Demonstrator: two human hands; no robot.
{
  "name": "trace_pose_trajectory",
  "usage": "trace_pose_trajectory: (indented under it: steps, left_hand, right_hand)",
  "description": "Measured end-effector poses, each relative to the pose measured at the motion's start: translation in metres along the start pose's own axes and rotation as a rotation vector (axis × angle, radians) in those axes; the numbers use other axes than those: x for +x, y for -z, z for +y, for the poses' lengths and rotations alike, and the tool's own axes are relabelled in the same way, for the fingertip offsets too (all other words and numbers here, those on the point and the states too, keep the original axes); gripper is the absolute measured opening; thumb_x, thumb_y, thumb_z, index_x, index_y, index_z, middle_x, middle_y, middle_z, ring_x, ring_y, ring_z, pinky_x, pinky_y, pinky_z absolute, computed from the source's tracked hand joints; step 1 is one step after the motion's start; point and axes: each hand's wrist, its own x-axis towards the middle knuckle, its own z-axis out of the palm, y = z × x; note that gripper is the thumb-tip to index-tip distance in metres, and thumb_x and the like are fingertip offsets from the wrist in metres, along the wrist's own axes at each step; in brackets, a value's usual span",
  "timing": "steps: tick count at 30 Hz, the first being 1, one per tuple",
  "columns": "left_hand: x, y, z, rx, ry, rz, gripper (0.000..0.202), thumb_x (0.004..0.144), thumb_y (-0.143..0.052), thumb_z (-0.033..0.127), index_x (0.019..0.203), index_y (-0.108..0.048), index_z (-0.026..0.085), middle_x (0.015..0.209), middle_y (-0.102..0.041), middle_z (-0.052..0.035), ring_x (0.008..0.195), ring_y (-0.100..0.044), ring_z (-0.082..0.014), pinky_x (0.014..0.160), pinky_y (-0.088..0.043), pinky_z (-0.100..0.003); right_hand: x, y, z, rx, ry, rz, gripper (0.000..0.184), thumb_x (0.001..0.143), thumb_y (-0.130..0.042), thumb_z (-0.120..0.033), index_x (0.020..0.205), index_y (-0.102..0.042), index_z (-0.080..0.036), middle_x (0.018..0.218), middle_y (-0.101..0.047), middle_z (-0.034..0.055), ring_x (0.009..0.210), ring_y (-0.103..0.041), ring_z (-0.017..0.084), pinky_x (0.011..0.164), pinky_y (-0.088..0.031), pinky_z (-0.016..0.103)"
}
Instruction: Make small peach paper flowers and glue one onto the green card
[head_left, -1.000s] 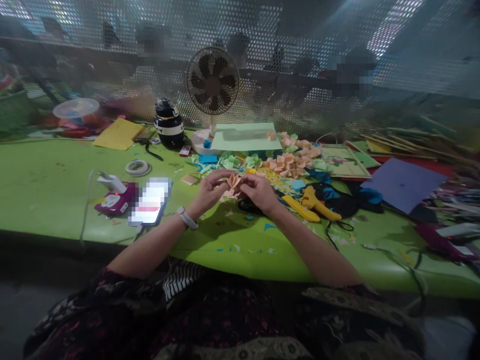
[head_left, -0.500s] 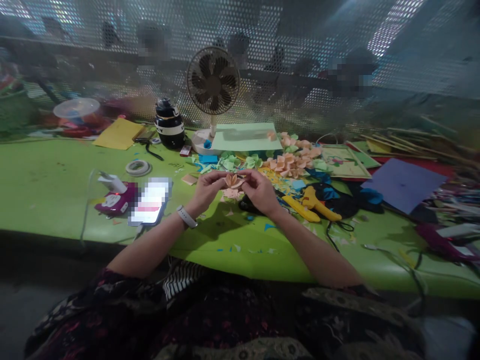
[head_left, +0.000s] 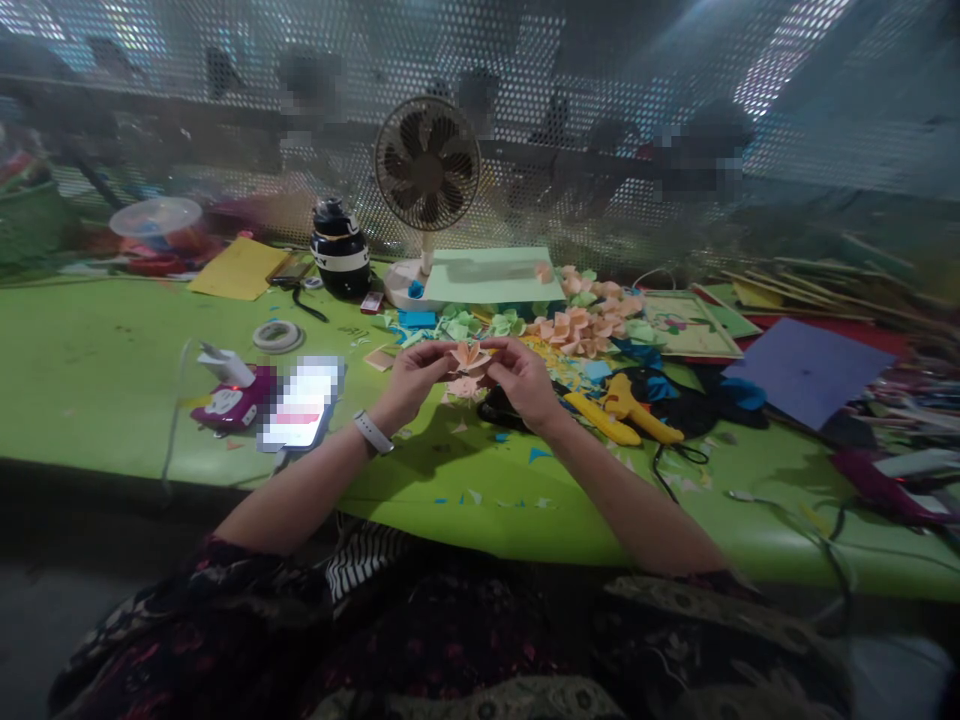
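Both hands meet above the green table (head_left: 97, 380) and pinch a small peach paper flower (head_left: 468, 356) between their fingertips. My left hand (head_left: 412, 380), with a white watch on its wrist, grips the flower's left side. My right hand (head_left: 525, 378) grips its right side. Another peach paper piece (head_left: 463, 387) lies on the table just under the flower. Beyond the hands lies a heap of folded peach petals (head_left: 581, 325) and green ones (head_left: 480, 322).
A yellow glue gun (head_left: 622, 408) lies right of my right hand. A phone (head_left: 300, 402) and a pink charger (head_left: 225, 398) sit to the left, with a tape roll (head_left: 277, 335) behind. A small fan (head_left: 426, 170) and a black helmet (head_left: 339, 250) stand at the back; purple card (head_left: 806, 368) lies right.
Both hands have lifted the peach flower slightly and turned it between the fingertips. Everything else on the table stays where it was.
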Motion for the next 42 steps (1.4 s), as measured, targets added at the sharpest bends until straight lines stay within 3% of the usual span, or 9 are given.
trace_pose_trajectory:
  steps: [11, 20, 25, 33, 36, 42]
  left_hand:
    - [-0.0024, -0.0038, -0.0007, 0.062, -0.112, 0.031, 0.028, 0.066, -0.084, 0.038, 0.081, -0.073, 0.017, 0.073, -0.072, -0.0007, 0.066, -0.066, -0.0115, 0.068, -0.059, -0.027]
    - [-0.0002, 0.0001, -0.003, 0.12, -0.195, 0.016, 0.022, 0.069, -0.081, 0.035, 0.083, -0.075, 0.019, 0.083, -0.072, -0.0022, 0.076, -0.066, -0.014, 0.073, -0.058, -0.029]
    - [-0.0019, -0.0007, -0.0018, 0.108, -0.235, 0.004, 0.016, 0.07, -0.08, 0.031, 0.08, -0.075, 0.02, 0.086, -0.07, -0.0025, 0.078, -0.066, -0.0144, 0.073, -0.059, -0.03]
    - [-0.0038, -0.0027, 0.0022, 0.096, -0.226, 0.011, 0.011, 0.068, -0.078, 0.027, 0.075, -0.075, 0.019, 0.083, -0.07, -0.0023, 0.077, -0.066, -0.014, 0.072, -0.058, -0.029]
    - [-0.003, -0.0028, 0.0006, 0.064, -0.202, 0.017, 0.015, 0.068, -0.081, 0.029, 0.077, -0.075, 0.019, 0.082, -0.071, -0.0021, 0.075, -0.066, -0.0137, 0.073, -0.058, -0.03]
    - [-0.0031, -0.0051, 0.0009, 0.012, -0.189, 0.038, 0.025, 0.063, -0.087, 0.034, 0.08, -0.077, 0.019, 0.084, -0.075, -0.0035, 0.077, -0.068, -0.0156, 0.073, -0.058, -0.03]
  right_hand:
    - [-0.0047, -0.0049, -0.0089, 0.069, -0.055, 0.048, 0.023, 0.068, -0.063, -0.028, 0.089, -0.064, -0.021, 0.065, -0.066, -0.0063, 0.048, -0.059, 0.009, 0.053, -0.056, 0.024]
    - [-0.0033, -0.0038, -0.0063, 0.08, -0.099, 0.058, 0.019, 0.069, -0.066, -0.031, 0.085, -0.065, -0.021, 0.07, -0.07, -0.0033, 0.046, -0.061, 0.009, 0.051, -0.056, 0.025]
    - [-0.0023, -0.004, -0.0083, 0.168, -0.162, 0.072, 0.019, 0.065, -0.067, -0.03, 0.081, -0.066, -0.021, 0.062, -0.068, -0.0039, 0.045, -0.061, 0.01, 0.048, -0.055, 0.023]
    - [-0.003, -0.0045, -0.0086, 0.197, -0.185, 0.067, 0.022, 0.065, -0.068, -0.03, 0.085, -0.065, -0.021, 0.062, -0.068, -0.0044, 0.045, -0.063, 0.011, 0.049, -0.056, 0.024]
    - [-0.0035, -0.0053, -0.0091, 0.212, -0.18, 0.065, 0.029, 0.065, -0.069, -0.029, 0.092, -0.065, -0.021, 0.063, -0.069, -0.0053, 0.043, -0.061, 0.01, 0.046, -0.055, 0.022]
    - [-0.0041, -0.0074, -0.0099, 0.257, -0.171, 0.077, 0.027, 0.064, -0.067, -0.027, 0.09, -0.064, -0.02, 0.059, -0.069, -0.0056, 0.039, -0.059, 0.009, 0.043, -0.052, 0.02]
